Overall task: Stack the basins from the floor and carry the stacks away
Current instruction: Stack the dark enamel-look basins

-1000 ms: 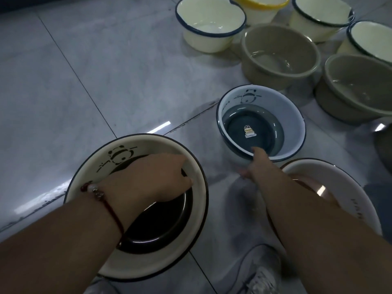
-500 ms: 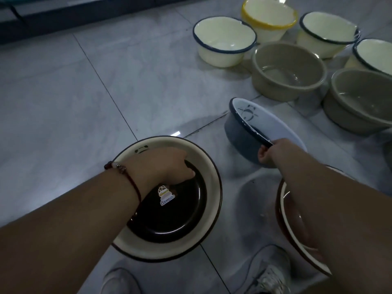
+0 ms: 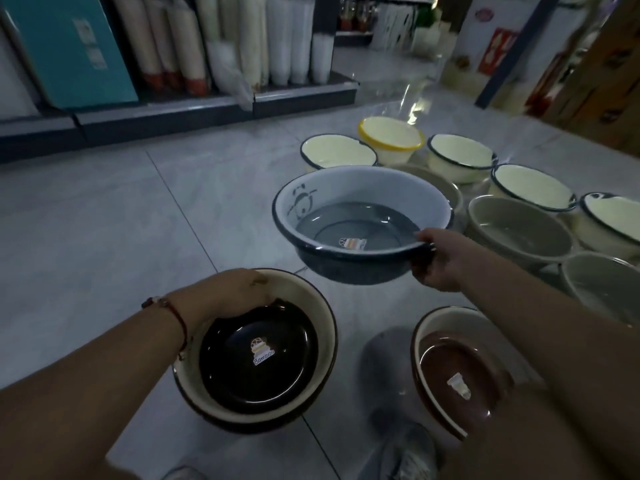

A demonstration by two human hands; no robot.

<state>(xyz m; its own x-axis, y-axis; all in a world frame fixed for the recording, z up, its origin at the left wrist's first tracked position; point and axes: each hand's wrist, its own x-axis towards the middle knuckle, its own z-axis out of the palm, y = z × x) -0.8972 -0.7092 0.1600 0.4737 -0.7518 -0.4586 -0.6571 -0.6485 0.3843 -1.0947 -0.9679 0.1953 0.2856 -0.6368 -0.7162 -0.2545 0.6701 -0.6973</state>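
My right hand [image 3: 437, 260] grips the near rim of a blue basin with a panda print [image 3: 360, 199] and holds it in the air above the floor. My left hand [image 3: 232, 292] grips the far rim of a cream basin with a black bottom [image 3: 258, 362], which is held low in front of me. A brown-bottomed basin [image 3: 457, 368] lies on the floor under my right forearm. Several more basins stand on the floor beyond: cream ones with dark rims [image 3: 337, 152], one with a yellow rim [image 3: 391, 135], and grey-green ones [image 3: 519, 226].
A low shelf [image 3: 207, 109] with rolls and a teal box [image 3: 72, 46] runs along the back left. Cartons and a wall [image 3: 588, 64] stand at the back right. My shoes [image 3: 408, 455] are on the grey floor tiles [image 3: 138, 220] below the basins.
My right hand has lifted the blue basin off the floor and levelled it. My left hand has raised the black-bottomed basin. My view has tilted up and now takes in the shelves.
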